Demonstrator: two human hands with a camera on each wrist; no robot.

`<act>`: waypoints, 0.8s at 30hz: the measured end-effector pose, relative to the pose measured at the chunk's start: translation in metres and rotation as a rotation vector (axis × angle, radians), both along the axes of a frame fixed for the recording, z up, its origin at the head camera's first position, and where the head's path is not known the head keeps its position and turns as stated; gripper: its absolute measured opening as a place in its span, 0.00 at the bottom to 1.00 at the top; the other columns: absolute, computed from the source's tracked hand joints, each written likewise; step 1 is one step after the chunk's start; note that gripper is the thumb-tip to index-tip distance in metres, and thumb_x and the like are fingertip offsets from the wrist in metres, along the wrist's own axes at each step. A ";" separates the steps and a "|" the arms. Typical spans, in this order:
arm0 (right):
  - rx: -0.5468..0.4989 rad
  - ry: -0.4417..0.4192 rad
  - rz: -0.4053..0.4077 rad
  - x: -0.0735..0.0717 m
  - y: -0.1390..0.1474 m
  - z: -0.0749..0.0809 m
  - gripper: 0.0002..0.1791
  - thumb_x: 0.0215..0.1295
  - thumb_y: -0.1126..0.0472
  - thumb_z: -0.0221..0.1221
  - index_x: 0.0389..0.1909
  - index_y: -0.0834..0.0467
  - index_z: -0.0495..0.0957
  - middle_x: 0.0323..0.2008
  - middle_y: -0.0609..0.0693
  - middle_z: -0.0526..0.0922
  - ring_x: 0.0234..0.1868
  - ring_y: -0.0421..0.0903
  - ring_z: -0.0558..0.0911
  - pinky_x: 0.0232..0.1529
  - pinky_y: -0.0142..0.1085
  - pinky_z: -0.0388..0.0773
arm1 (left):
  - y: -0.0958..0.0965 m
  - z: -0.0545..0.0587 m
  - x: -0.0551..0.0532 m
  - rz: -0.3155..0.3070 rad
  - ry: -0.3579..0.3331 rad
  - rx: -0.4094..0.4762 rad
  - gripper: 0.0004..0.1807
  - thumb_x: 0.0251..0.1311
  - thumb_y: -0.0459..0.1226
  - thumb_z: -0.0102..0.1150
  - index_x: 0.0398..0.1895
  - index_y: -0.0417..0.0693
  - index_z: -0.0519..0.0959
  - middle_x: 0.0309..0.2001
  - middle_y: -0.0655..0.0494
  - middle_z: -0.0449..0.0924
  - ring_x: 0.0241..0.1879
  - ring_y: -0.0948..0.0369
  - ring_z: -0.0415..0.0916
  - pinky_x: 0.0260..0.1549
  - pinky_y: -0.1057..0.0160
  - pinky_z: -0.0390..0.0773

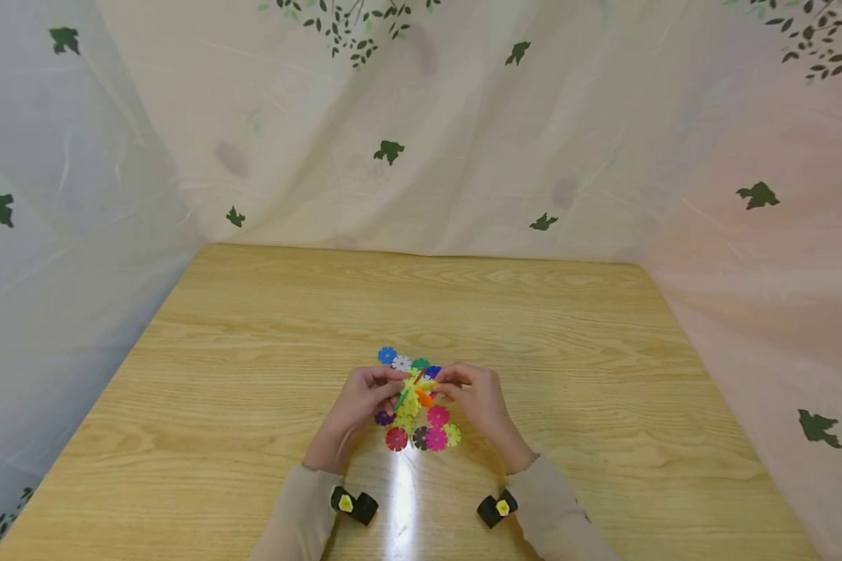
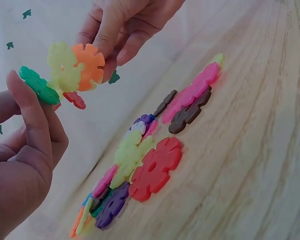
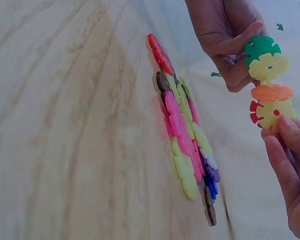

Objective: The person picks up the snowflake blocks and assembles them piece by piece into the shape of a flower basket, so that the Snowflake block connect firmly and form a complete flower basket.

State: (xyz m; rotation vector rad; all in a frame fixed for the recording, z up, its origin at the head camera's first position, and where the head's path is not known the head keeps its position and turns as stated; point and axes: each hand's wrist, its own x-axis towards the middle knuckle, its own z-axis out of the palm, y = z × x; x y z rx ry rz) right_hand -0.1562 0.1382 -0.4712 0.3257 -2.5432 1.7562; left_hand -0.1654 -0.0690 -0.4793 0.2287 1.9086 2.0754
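My head view is softly lit, with a white streak of glare [image 1: 402,510] on the surface [image 1: 252,335]. The held pieces [image 1: 410,399] look fuzzy there. The cloth [image 1: 456,156] looks bluish on the left, pinkish on the right. My wrist views are dimmer and greyer.

hands [image 1: 363,392] partly hide the held discs [image 3: 271,93]

1. Loose discs [image 1: 396,439] bunched on the table [image 1: 568,335], near half, roughly mid-width.
2. Joined discs [image 1: 410,396] right above those, between left hand [image 1: 366,396] and right hand [image 1: 479,392].
3. Cloth [image 1: 449,109] behind the table, plus left and right.
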 end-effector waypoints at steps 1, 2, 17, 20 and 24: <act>-0.010 0.000 -0.004 0.000 0.000 0.000 0.02 0.58 0.69 0.64 0.32 0.64 0.84 0.31 0.59 0.86 0.34 0.54 0.87 0.33 0.39 0.87 | 0.000 0.000 0.000 0.003 -0.003 0.004 0.15 0.65 0.25 0.51 0.49 0.17 0.73 0.22 0.63 0.75 0.17 0.70 0.68 0.17 0.76 0.73; -0.019 -0.002 -0.009 0.001 0.000 0.000 0.02 0.58 0.69 0.64 0.32 0.63 0.84 0.31 0.59 0.86 0.34 0.55 0.87 0.33 0.39 0.87 | 0.001 -0.001 0.000 0.006 -0.005 0.008 0.15 0.65 0.25 0.51 0.49 0.17 0.73 0.22 0.63 0.75 0.17 0.70 0.68 0.17 0.76 0.73; 0.116 0.300 0.029 0.007 0.002 0.000 0.02 0.57 0.67 0.65 0.31 0.61 0.85 0.29 0.53 0.88 0.30 0.47 0.86 0.29 0.24 0.83 | 0.003 0.000 0.006 0.016 0.036 0.036 0.14 0.63 0.24 0.52 0.46 0.16 0.73 0.22 0.63 0.74 0.15 0.71 0.67 0.14 0.77 0.71; 0.131 0.318 0.010 0.009 0.003 -0.001 0.02 0.57 0.67 0.65 0.31 0.61 0.85 0.29 0.52 0.88 0.29 0.44 0.85 0.29 0.23 0.82 | 0.006 -0.002 0.007 0.015 0.033 0.052 0.13 0.63 0.24 0.52 0.46 0.17 0.73 0.21 0.63 0.74 0.15 0.71 0.67 0.14 0.77 0.71; 0.109 0.297 -0.035 0.012 0.004 -0.001 0.03 0.57 0.69 0.65 0.31 0.60 0.85 0.29 0.52 0.87 0.30 0.45 0.85 0.29 0.24 0.82 | 0.010 -0.003 0.010 0.048 0.012 0.080 0.12 0.65 0.25 0.52 0.46 0.19 0.74 0.21 0.63 0.73 0.14 0.71 0.66 0.13 0.77 0.70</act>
